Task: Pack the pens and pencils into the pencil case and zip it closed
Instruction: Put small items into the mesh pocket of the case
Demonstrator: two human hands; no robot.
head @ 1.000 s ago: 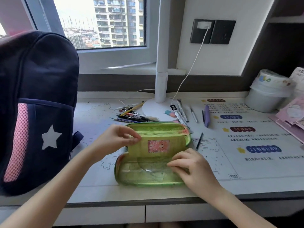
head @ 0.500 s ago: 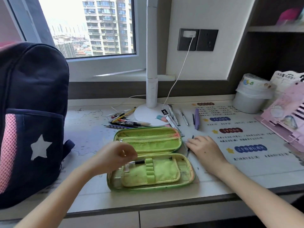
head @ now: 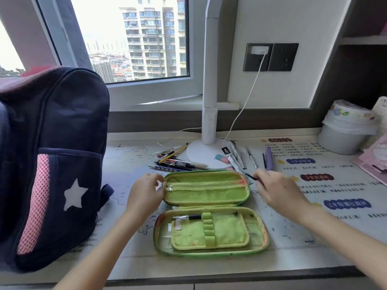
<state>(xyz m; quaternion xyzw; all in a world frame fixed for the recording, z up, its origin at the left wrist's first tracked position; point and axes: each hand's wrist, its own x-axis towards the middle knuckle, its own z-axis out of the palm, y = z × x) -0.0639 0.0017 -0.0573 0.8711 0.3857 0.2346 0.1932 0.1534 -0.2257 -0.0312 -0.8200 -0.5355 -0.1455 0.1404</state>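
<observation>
The green pencil case [head: 209, 212] lay unzipped and spread flat on the desk [head: 129, 170], its mesh-pocket half away from the person and its elastic-loop half nearest them, with one dark pen [head: 187, 217] already tucked in the near half. The left hand [head: 144, 195] rested against the case's left end, fingers curled at the rim by the zipper pull, steadying it rather than gripping anything. The right hand [head: 276, 191], just right of the case's far corner, was pinched on a thin black pen [head: 251, 177], its tip pointing toward the case. A heap of pens and pencils [head: 178, 162] waited just behind the case, more lying behind and to its right. Packing had barely begun; the next move probably called for swinging the held pen over the open case and laying it in lengthwise.
</observation>
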